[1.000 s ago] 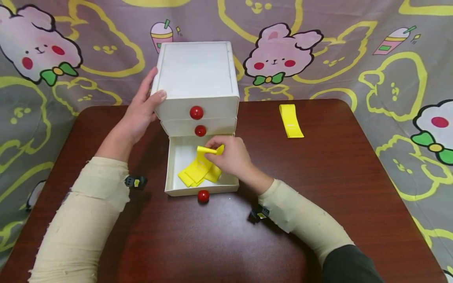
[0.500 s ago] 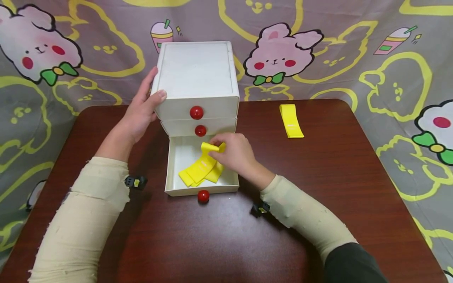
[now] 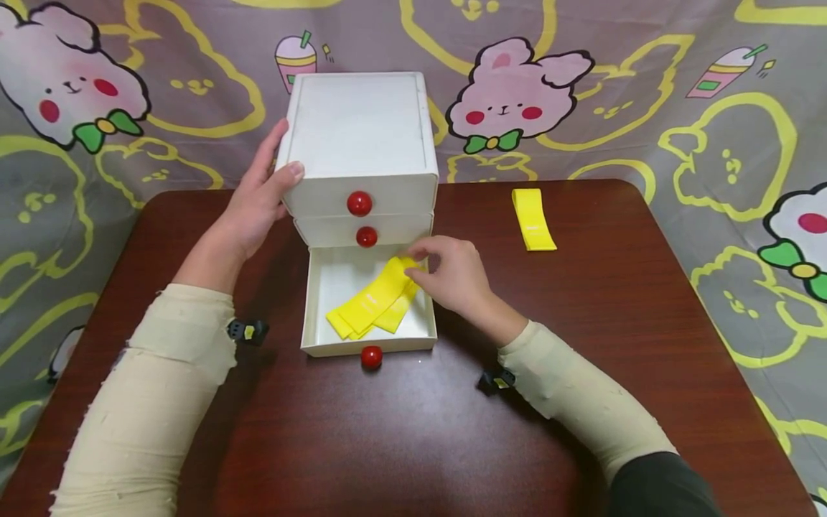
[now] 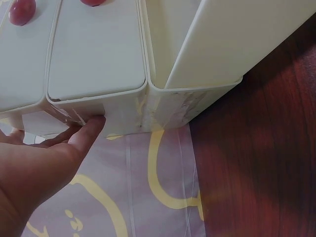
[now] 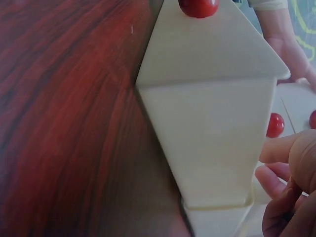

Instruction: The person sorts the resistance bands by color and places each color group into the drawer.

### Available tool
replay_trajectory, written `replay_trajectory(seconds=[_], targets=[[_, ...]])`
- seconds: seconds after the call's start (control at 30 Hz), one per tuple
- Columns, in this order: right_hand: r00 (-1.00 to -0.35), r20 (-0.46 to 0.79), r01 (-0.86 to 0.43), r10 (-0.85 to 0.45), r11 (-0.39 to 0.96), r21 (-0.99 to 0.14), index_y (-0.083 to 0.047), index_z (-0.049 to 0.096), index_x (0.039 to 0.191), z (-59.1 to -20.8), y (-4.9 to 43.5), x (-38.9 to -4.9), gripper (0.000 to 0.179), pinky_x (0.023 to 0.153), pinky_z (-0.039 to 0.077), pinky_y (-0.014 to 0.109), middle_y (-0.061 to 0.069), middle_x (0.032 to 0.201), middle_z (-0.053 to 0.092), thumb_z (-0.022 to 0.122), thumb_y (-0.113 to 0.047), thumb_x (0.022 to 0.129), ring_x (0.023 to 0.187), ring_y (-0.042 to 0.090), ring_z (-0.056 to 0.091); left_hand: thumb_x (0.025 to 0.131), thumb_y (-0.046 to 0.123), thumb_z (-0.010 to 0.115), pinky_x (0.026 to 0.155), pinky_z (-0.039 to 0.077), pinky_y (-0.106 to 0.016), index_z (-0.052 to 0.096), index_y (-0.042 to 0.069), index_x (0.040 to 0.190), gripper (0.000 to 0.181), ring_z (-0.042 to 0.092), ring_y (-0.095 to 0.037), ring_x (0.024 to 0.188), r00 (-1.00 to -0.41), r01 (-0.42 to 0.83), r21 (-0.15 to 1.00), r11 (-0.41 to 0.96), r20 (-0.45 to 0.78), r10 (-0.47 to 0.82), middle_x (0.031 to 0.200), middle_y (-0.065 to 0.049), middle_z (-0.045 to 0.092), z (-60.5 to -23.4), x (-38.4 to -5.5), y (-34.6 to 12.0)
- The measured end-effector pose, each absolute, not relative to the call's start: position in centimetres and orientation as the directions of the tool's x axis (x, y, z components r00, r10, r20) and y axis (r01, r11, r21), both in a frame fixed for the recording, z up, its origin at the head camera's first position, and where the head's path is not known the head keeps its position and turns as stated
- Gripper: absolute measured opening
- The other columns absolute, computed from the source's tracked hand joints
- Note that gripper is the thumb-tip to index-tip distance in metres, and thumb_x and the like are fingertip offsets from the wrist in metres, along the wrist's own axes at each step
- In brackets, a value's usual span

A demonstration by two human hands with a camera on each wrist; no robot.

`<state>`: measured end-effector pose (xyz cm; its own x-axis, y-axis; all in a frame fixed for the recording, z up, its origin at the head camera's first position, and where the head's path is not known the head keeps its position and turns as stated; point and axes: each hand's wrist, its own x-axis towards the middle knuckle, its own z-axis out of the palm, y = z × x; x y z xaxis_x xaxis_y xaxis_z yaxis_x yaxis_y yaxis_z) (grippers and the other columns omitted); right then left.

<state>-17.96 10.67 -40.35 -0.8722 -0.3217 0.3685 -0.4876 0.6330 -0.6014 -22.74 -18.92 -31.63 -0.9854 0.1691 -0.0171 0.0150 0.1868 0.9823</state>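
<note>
My left hand (image 3: 255,197) rests against the left side of the white drawer cabinet (image 3: 362,126), its fingers along the wall and its thumb near the upper front edge. In the left wrist view, the left thumb (image 4: 91,131) touches the cabinet's side. The bottom drawer (image 3: 329,269) is pulled out. Several flat yellow bands (image 3: 368,305) with small white print lie fanned in it, overlapping. My right hand (image 3: 455,276) is over the drawer's right wall, thumb and index finger parted right at the bands' far ends. Its fingers (image 5: 279,150) show beside the drawer wall in the right wrist view.
Another folded yellow band (image 3: 534,220) lies on the dark wooden table (image 3: 614,309), right of the cabinet. Two closed drawers with red knobs (image 3: 359,204) are above the pulled-out one. A patterned cloth (image 3: 213,86) hangs behind the table.
My right hand has drawn the bands' raised ends rightward and laid them flat in the drawer; its fingers have parted from them. The left hand has stayed at the cabinet.
</note>
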Motion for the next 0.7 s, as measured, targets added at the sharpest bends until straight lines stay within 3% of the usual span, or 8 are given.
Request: replay_trajectory(seconds=[0.23,0.57,0.7], targets=[[-0.867,0.414,-0.495,-0.277,0.575,-0.651,-0.007,0.077,0.100,-40.7,13.3,-18.2,0.023,0.070,0.051,0.038,0.001,0.092,0.073,0.085,-0.016,0.080,0.084,0.023,0.066,0.102,0.039,0.049,0.110,0.021,-0.064,0.016,0.051,0.156,0.065,0.026,-0.028,0.140,-0.985,0.021,0.984,0.178,-0.010,0.171,0.163,0.009,0.010,-31.6,-22.7,-18.9],[-0.921,0.343,-0.388,-0.186,0.526,-0.757,-0.006,0.075,0.106,-40.9,18.3,-19.1,0.031,0.071,0.050,0.044,0.000,0.097,0.073,0.086,-0.018,0.080,0.091,0.028,0.065,0.102,0.038,0.049,0.110,0.021,-0.063,0.016,0.050,0.157,0.065,0.026,-0.027,0.139,-0.985,0.024,0.986,0.165,-0.004,0.171,0.163,0.009,0.010,-31.6,-22.7,-19.0],[-0.931,0.335,-0.357,-0.145,0.546,-0.758,-0.006,0.075,0.107,-41.3,20.4,-19.8,0.032,0.074,0.047,0.041,0.001,0.100,0.073,0.086,-0.020,0.080,0.092,0.026,0.063,0.102,0.038,0.049,0.110,0.022,-0.062,0.016,0.050,0.157,0.065,0.027,-0.027,0.139,-0.985,0.025,0.985,0.170,-0.005,0.174,0.163,0.009,0.010,-31.6,-22.7,-18.9]])
